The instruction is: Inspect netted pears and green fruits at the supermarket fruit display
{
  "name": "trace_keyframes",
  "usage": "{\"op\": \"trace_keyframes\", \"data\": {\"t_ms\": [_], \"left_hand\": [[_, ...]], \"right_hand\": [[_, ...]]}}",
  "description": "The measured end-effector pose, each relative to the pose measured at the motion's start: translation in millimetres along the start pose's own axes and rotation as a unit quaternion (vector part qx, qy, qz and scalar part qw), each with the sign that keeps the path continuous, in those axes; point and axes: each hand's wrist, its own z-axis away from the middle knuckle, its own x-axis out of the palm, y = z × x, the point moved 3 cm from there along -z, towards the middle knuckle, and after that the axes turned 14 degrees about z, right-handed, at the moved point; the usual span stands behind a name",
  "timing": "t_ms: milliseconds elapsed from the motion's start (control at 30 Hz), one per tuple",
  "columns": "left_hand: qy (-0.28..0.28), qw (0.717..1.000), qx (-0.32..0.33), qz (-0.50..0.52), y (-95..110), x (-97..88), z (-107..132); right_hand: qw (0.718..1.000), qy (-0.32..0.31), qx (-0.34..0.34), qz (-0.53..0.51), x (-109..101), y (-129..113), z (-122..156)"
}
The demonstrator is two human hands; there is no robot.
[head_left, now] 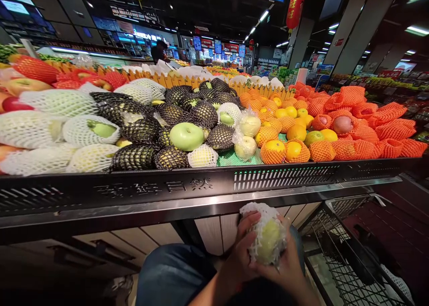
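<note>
A pale yellow-green fruit (pixel 270 236) in a white foam net is held low in front of the display, above my knees. Its exact kind is hard to make out. My left hand (pixel 246 239) wraps its fingers round the near left side. On the other side, my right hand (pixel 288 268) cups the fruit from below and the right. Above the hands, the black display rim (pixel 208 185) runs across the view. Behind it lie a bare green apple (pixel 187 136), fruit in black foam nets (pixel 140 158) and a film-wrapped pale fruit (pixel 245 148).
Oranges (pixel 296 132) and fruit in orange nets (pixel 351 118) fill the display's right part. White-netted fruit (pixel 90 133) lies at the left. A wire shopping cart (pixel 348 257) stands at my lower right. Farther back is a person (pixel 159 52).
</note>
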Motion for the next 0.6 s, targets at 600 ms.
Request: {"op": "trace_keyframes", "data": {"t_ms": [600], "left_hand": [[-0.198,0.905,-0.375,-0.040,2,-5.5,-33]], "right_hand": [[0.994,0.013,-0.046,0.102,-14,3,-18]]}}
